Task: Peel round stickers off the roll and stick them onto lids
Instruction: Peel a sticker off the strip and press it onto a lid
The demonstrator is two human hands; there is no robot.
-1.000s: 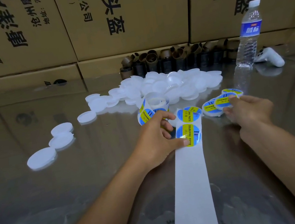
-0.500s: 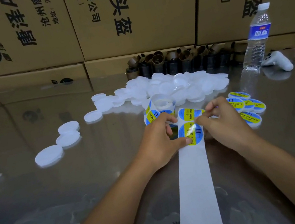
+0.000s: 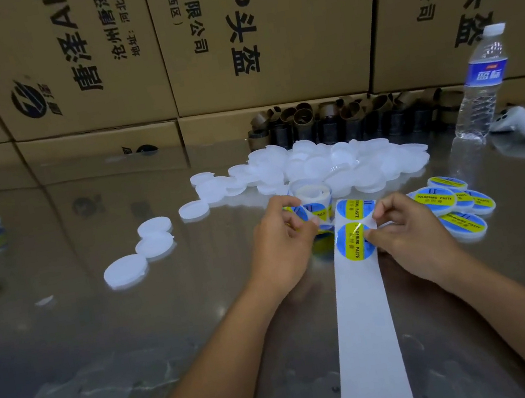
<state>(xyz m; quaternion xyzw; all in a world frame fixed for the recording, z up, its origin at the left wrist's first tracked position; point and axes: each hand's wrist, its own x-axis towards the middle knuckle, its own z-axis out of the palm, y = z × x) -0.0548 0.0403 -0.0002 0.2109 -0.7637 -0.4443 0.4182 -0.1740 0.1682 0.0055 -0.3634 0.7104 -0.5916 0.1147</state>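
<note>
**Lifting a sticker by its edge**

The bare backing strip (image 3: 364,338) runs from the near edge of the table (image 3: 102,329) up to the hands. At its far end the right hand (image 3: 410,236) pinches the raised upper-right edge of a blue-and-yellow sticker (image 3: 354,246) between thumb and forefinger. Most of the sticker lies flat on the strip. The left hand (image 3: 281,247) curls its fingers round the roll (image 3: 312,202) just beyond.

To peel cleanly, I judge the roll should be held firm so the strip stays taut. The sticker should be drawn back low and slowly, touched only at its rim so it does not fold onto itself.

Finished lids (image 3: 453,208) lie just right of the right hand. Plain lids (image 3: 335,162) are heaped beyond the roll. A water bottle (image 3: 482,85) stands farther back on the right.
</note>
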